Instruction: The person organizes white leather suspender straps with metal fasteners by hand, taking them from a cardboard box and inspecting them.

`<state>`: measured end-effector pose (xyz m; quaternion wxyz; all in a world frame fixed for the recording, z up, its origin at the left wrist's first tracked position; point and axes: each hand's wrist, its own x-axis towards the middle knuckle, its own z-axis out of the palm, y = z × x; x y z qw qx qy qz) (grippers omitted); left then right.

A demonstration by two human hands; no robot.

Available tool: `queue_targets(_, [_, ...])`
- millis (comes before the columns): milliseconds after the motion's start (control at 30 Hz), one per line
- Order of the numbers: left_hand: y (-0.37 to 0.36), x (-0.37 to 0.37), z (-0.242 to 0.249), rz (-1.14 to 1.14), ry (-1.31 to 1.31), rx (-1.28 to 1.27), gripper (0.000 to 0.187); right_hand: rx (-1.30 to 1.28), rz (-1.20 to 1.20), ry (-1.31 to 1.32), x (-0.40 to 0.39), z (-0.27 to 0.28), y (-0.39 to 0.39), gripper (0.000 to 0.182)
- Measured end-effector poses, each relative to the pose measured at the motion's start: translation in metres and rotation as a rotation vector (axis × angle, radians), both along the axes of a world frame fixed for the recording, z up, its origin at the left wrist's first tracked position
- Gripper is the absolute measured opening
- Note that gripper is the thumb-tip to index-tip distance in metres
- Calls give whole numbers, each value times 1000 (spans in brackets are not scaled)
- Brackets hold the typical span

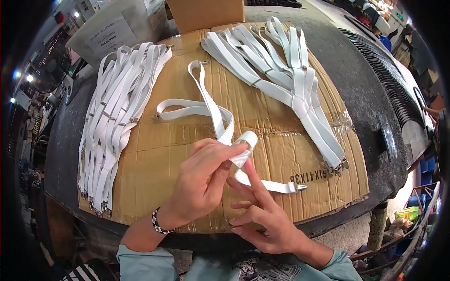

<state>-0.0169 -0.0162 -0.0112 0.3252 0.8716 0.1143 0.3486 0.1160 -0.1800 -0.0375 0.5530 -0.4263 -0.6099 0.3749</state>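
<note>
A pair of white suspenders (213, 112) lies looped across the cardboard, its straps running up to my hands. My left hand (201, 175) is closed, pinching a folded part of the white strap between thumb and fingers. Just to its right is my right hand (265, 218), its index finger raised against the underside of that fold. The right thumb and another finger come together at the lower left on a small dark bit too small to name. Behind the right fingers, one strap end with a metal clip (300, 188) rests on the cardboard.
Bundles of white suspenders lie at left (110, 117) and right (295, 93) on a flattened cardboard sheet (187, 140). The sheet covers a dark table (382, 173). A labelled white container (117, 35) and a cardboard box (206, 14) stand at the back. A dark flat object (387, 138) lies at right.
</note>
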Motion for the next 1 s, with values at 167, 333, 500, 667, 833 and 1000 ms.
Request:
queue_targets(167, [-6,4,-11,-23,82,-80,28,-54,27,-24,-6,-10,-3,16])
queue_targets(333, [1,4,-11,-53,170,-241,36,-151,4,-41,-1,-5,-3,14])
queue_targets(500, [13,4,-20,-164,158,-31,44,-221,-101,-117,13,3,-11,17])
queue_targets(667, [13,4,-20,-219,183,-34,46,-235,-363,36,27,15,-17,14])
queue_targets(833, [5,6,-25,-238,105,-32,47,-243,-346,-164,57,32,-6,15])
queue_targets(1000, [5,12,-30,-232,-124,6,43,-234,-80,-270,73,36,17,12])
